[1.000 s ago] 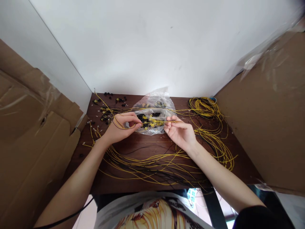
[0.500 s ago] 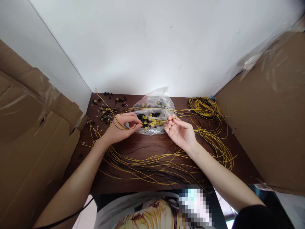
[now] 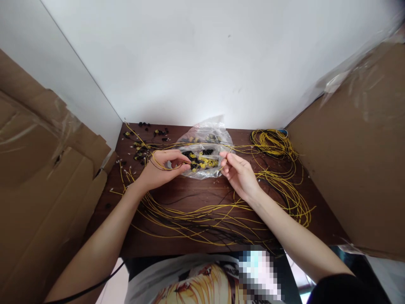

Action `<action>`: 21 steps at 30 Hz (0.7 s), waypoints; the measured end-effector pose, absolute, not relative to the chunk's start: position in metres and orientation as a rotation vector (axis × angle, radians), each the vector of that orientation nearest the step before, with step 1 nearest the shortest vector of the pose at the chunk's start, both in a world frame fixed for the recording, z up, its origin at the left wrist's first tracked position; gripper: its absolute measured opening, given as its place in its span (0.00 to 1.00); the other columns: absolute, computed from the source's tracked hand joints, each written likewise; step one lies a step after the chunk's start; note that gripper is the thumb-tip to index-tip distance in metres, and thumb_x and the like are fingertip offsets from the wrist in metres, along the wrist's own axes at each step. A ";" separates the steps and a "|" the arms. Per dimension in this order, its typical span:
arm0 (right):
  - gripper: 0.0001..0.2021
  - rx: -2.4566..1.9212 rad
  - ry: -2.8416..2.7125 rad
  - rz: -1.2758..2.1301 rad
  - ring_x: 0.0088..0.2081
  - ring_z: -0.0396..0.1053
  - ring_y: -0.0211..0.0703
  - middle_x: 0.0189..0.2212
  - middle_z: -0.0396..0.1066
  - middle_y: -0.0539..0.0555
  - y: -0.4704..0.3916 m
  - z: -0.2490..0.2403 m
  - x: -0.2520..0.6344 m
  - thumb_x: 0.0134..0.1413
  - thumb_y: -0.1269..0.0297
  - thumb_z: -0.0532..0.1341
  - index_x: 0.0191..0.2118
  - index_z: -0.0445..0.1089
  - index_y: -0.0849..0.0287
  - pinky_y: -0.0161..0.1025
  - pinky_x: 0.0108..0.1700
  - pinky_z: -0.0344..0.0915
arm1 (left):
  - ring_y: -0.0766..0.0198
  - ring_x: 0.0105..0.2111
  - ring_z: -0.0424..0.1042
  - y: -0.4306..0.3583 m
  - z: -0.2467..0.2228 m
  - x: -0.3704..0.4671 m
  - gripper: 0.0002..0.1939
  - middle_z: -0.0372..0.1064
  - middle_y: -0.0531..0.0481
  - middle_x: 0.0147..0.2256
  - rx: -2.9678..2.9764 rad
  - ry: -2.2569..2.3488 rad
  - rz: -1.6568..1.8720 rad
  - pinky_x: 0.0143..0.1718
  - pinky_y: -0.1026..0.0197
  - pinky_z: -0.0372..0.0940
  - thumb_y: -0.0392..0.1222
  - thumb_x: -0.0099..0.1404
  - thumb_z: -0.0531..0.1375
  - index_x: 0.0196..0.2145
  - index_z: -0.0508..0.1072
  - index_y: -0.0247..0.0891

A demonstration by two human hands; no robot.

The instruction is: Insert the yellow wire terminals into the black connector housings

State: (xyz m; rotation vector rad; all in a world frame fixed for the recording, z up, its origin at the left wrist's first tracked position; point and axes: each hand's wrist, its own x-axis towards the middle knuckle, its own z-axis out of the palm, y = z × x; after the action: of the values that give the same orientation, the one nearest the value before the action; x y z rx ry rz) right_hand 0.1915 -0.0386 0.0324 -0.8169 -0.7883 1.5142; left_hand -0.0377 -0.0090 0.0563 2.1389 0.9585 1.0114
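Observation:
Thin yellow and black wires [image 3: 160, 166] loop around my left hand [image 3: 164, 166], whose thumb and forefinger pinch them near the fingertips. My right hand [image 3: 238, 171] is also closed in a pinch, to the right of it; a short bit of yellow wire [image 3: 221, 169] shows at its fingertips, partly hidden by the fingers. Between and behind both hands lies an open clear plastic bag [image 3: 212, 173] with several black and yellow connector parts [image 3: 205, 161] in it.
Long yellow and black wires [image 3: 193, 213] spread across the brown table [image 3: 186, 193]. A coiled wire bundle [image 3: 272, 142] lies at the back right. Small black parts [image 3: 144, 124] are scattered at the back left. Cardboard [image 3: 357, 147] walls both sides; a white wall [image 3: 190, 63] stands behind.
The yellow wire that stretched straight between my hands no longer spans the gap. My right hand has turned slightly, fingers curling inward; my left hand has barely moved.

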 end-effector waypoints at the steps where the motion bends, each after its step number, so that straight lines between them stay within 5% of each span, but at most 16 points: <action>1: 0.09 -0.854 -0.820 1.489 0.21 0.57 0.27 0.23 0.68 0.48 -0.039 0.033 0.191 0.49 0.62 0.64 0.37 0.75 0.60 0.27 0.22 0.56 | 0.70 0.23 0.61 -0.009 0.057 -0.038 0.08 0.66 0.51 0.23 2.089 0.985 1.024 0.25 0.66 0.57 0.42 0.57 0.62 0.32 0.76 0.34; 11: 0.09 -0.879 -0.790 1.421 0.20 0.58 0.28 0.20 0.66 0.47 -0.039 0.032 0.192 0.49 0.62 0.64 0.36 0.73 0.61 0.28 0.22 0.55 | 0.74 0.18 0.51 -0.005 0.060 -0.047 0.12 0.52 0.57 0.18 1.394 0.830 1.195 0.19 0.69 0.48 0.45 0.57 0.63 0.37 0.76 0.36; 14: 0.07 -0.806 -0.746 1.426 0.17 0.54 0.27 0.16 0.59 0.44 -0.037 0.034 0.194 0.51 0.63 0.62 0.35 0.71 0.60 0.28 0.21 0.54 | 0.76 0.16 0.45 -0.003 0.065 -0.056 0.15 0.45 0.59 0.17 1.182 0.697 1.081 0.16 0.71 0.43 0.48 0.55 0.64 0.36 0.76 0.35; 21: 0.03 -0.690 -0.559 1.600 0.14 0.38 0.28 0.14 0.43 0.40 -0.033 0.043 0.204 0.56 0.66 0.58 0.32 0.65 0.57 0.27 0.14 0.42 | 0.77 0.15 0.45 -0.004 0.076 -0.071 0.16 0.47 0.59 0.17 1.102 0.662 0.943 0.12 0.73 0.41 0.43 0.50 0.68 0.38 0.74 0.37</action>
State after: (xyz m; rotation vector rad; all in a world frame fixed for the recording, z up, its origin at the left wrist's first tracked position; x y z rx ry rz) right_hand 0.2040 -0.0325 0.0434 -0.6899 -0.5590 1.6003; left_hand -0.0707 -0.0037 0.0761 1.1023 0.6616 0.9429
